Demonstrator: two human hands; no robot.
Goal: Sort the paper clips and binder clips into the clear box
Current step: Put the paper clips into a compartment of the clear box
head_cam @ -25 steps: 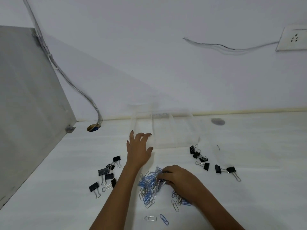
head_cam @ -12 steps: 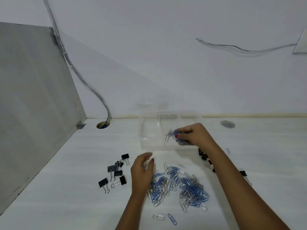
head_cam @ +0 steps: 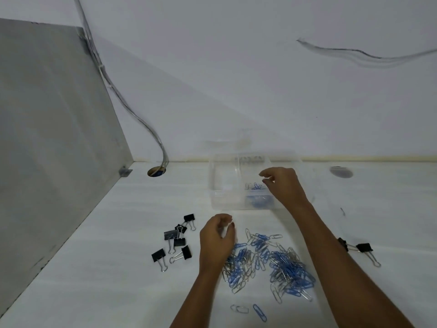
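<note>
A few paper clips [head_cam: 255,186] lie in the clear box [head_cam: 222,185], just under your right hand [head_cam: 283,185], whose fingers are spread and empty: the drop looks done. The main paper clip pile [head_cam: 272,261] sits on the counter [head_cam: 118,233] beside your loosely curled, empty left hand [head_cam: 216,242]; binder clips [head_cam: 176,240] lie beyond it. Next, pinch another bunch

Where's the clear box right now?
In the head view the clear box sits at the back centre of the white table, by the wall. The right hand is over its right compartment; the paper clip pile lies in front.
</note>
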